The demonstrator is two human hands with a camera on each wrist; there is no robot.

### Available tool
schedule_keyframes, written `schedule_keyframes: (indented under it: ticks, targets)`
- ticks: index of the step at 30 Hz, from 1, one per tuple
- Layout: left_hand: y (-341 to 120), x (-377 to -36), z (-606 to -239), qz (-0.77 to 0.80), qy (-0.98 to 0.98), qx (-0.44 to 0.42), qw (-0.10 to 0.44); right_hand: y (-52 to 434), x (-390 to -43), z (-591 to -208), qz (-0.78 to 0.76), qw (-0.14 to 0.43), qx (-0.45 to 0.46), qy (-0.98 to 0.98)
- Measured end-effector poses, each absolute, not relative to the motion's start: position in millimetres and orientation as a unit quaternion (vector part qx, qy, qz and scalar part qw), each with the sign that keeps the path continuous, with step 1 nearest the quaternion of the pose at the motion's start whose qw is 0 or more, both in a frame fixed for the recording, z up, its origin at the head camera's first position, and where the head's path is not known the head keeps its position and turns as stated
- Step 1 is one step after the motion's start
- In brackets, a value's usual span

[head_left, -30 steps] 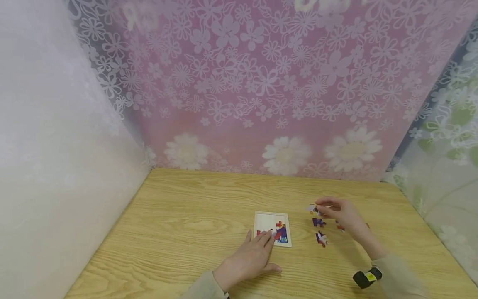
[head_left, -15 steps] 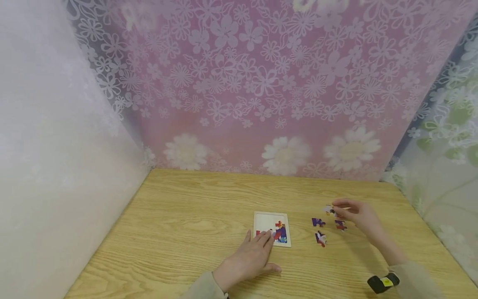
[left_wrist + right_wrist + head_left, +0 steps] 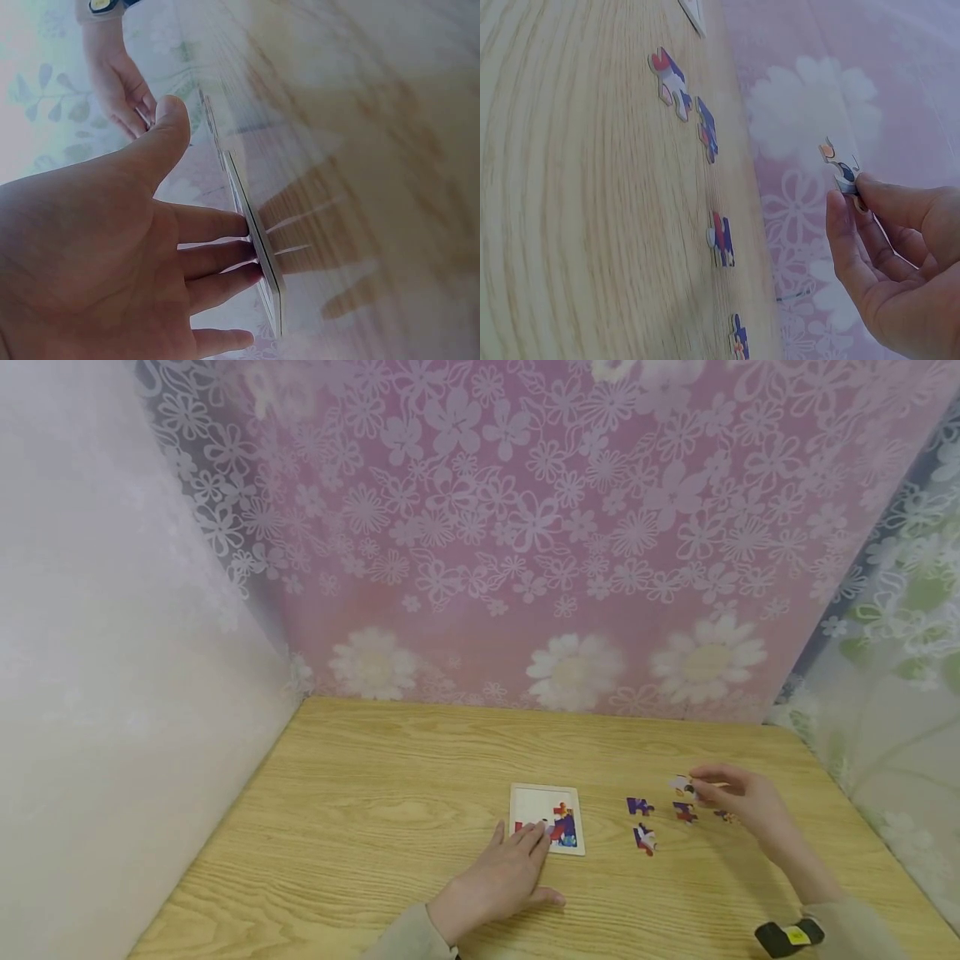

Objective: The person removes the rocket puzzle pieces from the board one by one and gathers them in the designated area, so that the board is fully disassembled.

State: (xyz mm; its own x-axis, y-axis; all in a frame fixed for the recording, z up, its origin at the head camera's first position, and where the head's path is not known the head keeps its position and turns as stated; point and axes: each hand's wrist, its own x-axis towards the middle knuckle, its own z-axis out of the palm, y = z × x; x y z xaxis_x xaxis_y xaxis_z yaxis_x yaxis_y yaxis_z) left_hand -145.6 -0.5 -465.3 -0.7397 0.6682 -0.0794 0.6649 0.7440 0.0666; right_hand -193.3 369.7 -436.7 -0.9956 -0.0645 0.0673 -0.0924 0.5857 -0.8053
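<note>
Between thumb and fingers my right hand (image 3: 750, 802) pinches a white puzzle piece (image 3: 845, 174) with a dark eye-like spot, held above the table. My left hand (image 3: 498, 877) lies with straight fingers on the lower edge of a pale puzzle frame (image 3: 522, 788), thumb spread away. Joined pieces (image 3: 566, 831) in red, blue and purple fill the frame's lower right part; the fingers cover some of its lower left. Loose on the table lie a purple piece (image 3: 639, 807), a purple-and-white piece (image 3: 644, 839), a red-and-purple piece (image 3: 684, 812) and a small orange-and-purple piece (image 3: 726, 817).
The wood-grain table (image 3: 360, 810) runs back to a pink flowered curtain (image 3: 480, 527). Pale hangings stand along its left and right sides. A black band (image 3: 789, 937) is around the right wrist.
My right hand has carried the white puzzle piece rightward, away from the frame. The loose pieces it covered now show. My left hand stays where it was.
</note>
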Motion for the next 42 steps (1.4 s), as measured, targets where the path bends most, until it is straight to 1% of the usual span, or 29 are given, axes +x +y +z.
schedule_keyframes:
  ticks: [9,14,26,33,39,42]
  targets:
    - [-0.4,-145.5,-465.5,0.018,0.932,0.358,0.048,379.9,-191.3,-442.1,0.448,0.01,0.041,-0.893]
    - [-0.7,-145.2,-465.7,0.019,0.932,0.36,0.045,383.7,-189.1,-447.9,0.456,-0.004,0.043,-0.889]
    - [-1.1,-145.4,-465.9,0.018,0.932,0.36,0.046,387.6,-183.0,-463.8,0.46,-0.061,0.042,-0.885]
    - [-0.9,-145.0,-465.3,0.016,0.933,0.358,0.043,388.9,-179.3,-471.1,0.396,-0.073,0.048,-0.914]
    - [-1.5,-143.6,-461.4,0.019,0.933,0.357,0.048,389.1,-175.5,-471.5,0.385,-0.106,0.051,-0.915]
    - [-1.3,-143.7,-461.3,0.02,0.933,0.356,0.047,390.3,-175.1,-470.6,0.374,-0.112,0.062,-0.918]
